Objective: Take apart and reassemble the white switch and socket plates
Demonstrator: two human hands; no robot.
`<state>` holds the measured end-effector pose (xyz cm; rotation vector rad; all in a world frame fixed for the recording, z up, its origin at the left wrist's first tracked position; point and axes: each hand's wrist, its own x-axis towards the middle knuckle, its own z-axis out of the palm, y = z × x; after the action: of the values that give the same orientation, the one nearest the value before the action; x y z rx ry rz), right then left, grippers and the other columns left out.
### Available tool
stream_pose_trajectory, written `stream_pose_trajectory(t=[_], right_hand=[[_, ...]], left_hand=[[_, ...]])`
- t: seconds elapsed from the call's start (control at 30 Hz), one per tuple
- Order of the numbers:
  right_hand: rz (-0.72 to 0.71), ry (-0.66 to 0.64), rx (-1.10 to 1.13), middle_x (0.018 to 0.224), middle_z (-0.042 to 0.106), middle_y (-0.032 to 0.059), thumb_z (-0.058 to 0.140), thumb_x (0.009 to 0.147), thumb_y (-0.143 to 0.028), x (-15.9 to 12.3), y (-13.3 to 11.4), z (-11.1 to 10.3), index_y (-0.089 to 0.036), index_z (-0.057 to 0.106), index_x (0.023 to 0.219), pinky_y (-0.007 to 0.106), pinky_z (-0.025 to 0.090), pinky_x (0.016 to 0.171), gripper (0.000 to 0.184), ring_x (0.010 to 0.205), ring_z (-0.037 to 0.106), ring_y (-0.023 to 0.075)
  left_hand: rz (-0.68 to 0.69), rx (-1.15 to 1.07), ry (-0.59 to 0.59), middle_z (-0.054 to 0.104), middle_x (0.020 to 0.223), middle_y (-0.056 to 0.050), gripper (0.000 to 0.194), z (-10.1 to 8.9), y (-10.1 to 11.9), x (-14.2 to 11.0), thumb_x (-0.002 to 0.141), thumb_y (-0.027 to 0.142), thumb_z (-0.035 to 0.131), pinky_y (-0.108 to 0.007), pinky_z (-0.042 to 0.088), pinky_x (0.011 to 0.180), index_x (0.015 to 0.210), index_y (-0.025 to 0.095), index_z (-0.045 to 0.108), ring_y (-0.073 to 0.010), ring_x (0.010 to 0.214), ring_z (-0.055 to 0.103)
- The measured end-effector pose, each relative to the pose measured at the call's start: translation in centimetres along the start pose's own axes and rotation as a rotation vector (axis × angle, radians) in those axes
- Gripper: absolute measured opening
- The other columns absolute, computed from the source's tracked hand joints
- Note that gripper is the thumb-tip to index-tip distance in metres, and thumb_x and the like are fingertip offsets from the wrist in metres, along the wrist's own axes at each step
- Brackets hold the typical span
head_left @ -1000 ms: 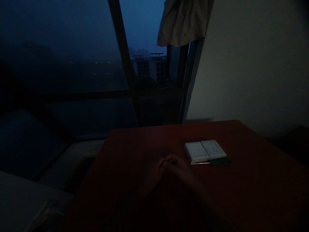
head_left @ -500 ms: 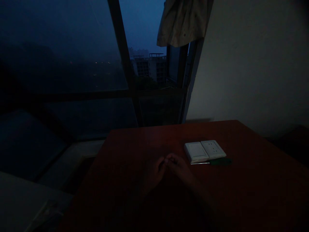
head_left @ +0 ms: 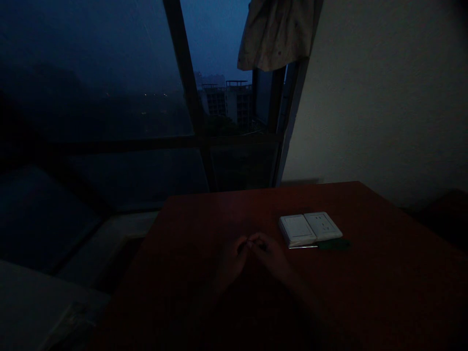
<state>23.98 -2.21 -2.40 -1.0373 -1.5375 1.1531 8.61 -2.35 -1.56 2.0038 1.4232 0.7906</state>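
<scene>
Meeting at the fingertips, the left hand and right hand come together above the red-brown table, fingers curled and thumbs drawn in. It is too dark to tell whether either hand grips something small or simply closes on the other. Just beyond the right hand, to its right, two pale square plates lie side by side: a blank-faced plate on the left and a socket plate with dark slots on the right. Along their near edge lies a tool with a green handle and a thin metal shaft, the shaft pointing left. Past the table's far edge stands a dark-framed window, with a building outside under a dim blue sky. A stained cloth hangs at its upper right, beside a pale wall.
</scene>
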Motion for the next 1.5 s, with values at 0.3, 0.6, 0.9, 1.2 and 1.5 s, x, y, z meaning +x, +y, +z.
stream_pose_trajectory(t=[0.3,0.6,0.9,1.2,1.5], right_hand=[[0.036,0.044,-0.003,0.076,0.057,-0.0011,0.050,0.086,-0.045,-0.1,-0.1,0.3,-0.020,0.059,0.084,0.024,0.042,0.063,0.026,0.072,0.053,0.0141],[0.054,0.047,-0.038,0.070,0.054,-0.0015,0.049,0.086,-0.048,0.0,0.0,0.3,-0.020,0.058,0.075,0.025,0.039,0.062,0.031,0.067,0.049,0.0137],[0.058,0.027,-0.045,0.069,0.051,-0.0025,0.049,0.087,-0.046,0.0,0.6,0.2,-0.020,0.055,0.072,0.024,0.038,0.060,0.030,0.066,0.047,0.0130],[0.046,0.020,-0.040,0.072,0.054,-0.0019,0.049,0.087,-0.043,0.0,0.5,0.1,-0.021,0.058,0.079,0.024,0.039,0.062,0.025,0.068,0.050,0.0137],[0.025,0.027,-0.048,0.074,0.057,-0.0013,0.050,0.085,-0.037,0.0,0.8,0.1,-0.021,0.058,0.077,0.025,0.042,0.066,0.020,0.073,0.053,0.0148]], left_hand=[[0.033,0.119,-0.020,0.069,0.097,-0.004,0.026,-0.4,0.5,-0.4,0.094,0.033,0.039,-0.027,0.045,0.077,0.101,0.023,0.062,-0.0191,0.087,0.064],[0.056,0.242,-0.066,0.069,0.089,-0.005,0.026,-0.7,1.0,-0.4,0.095,0.029,0.037,-0.026,0.042,0.069,0.095,0.022,0.062,-0.0183,0.078,0.063],[0.051,0.293,-0.093,0.068,0.084,-0.004,0.023,-0.5,0.8,-0.1,0.093,0.028,0.040,-0.025,0.040,0.063,0.089,0.020,0.061,-0.0181,0.072,0.063],[0.055,0.224,-0.084,0.067,0.089,-0.003,0.021,-0.8,1.1,-0.4,0.093,0.029,0.039,-0.024,0.042,0.069,0.095,0.022,0.059,-0.0170,0.080,0.063],[0.066,0.196,-0.085,0.067,0.087,-0.003,0.020,-0.6,0.9,-0.5,0.092,0.027,0.040,-0.025,0.041,0.068,0.093,0.022,0.059,-0.0176,0.079,0.063]])
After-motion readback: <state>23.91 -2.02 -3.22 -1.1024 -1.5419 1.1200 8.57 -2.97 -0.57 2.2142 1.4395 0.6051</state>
